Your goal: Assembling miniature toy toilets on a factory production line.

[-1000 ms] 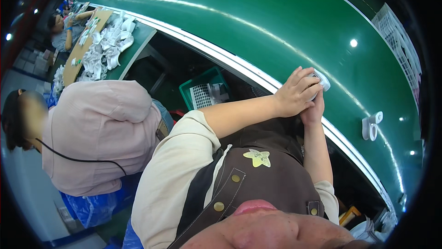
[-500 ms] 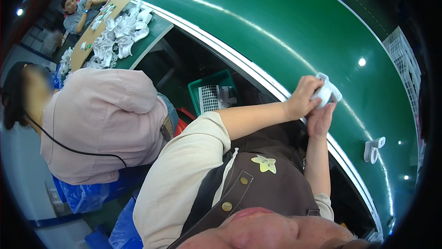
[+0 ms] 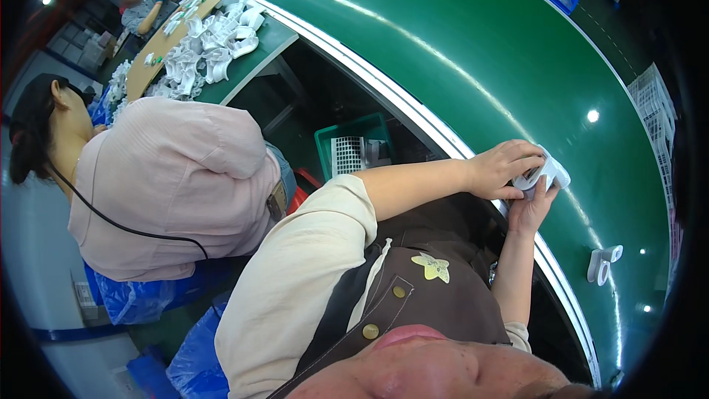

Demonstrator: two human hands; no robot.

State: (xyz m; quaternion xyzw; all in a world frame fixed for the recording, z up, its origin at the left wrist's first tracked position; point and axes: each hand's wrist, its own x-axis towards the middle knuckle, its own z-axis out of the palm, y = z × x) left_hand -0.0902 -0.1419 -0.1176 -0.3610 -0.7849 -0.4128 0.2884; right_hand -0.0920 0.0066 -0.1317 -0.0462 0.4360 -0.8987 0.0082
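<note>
**Both hands closed on one white part at the edge of the green belt**

The left hand (image 3: 506,170) comes over the top of a small white plastic part (image 3: 548,174), fingers curled and pinching it. The right hand (image 3: 533,207) rises from below, fingertips pressed against its underside. The part sits between the two hands, directly above the near edge of the green conveyor belt (image 3: 473,52), beside the pale rail (image 3: 413,115) that borders it. Whether it touches the belt cannot be told.

Judgement on handling: the part is small and held at arm's length, so the grip should remain two-sided, upper hand steadying and lower hand supporting, with the part kept over the belt rather than over the gap at the rail.

Count:
- White parts in hand: one.
- White parts lying loose on the belt: one (image 3: 602,262), further right, well apart from the hands.
- Green crate (image 3: 329,144) below the rail: one, with a white grid-like insert inside.
- Heap of white pieces (image 3: 210,48) on the far worktop (image 3: 269,41): too many and too small to count.
- Other people: two, one in a pink top (image 3: 166,185) seated close by, one at the far end.
</note>
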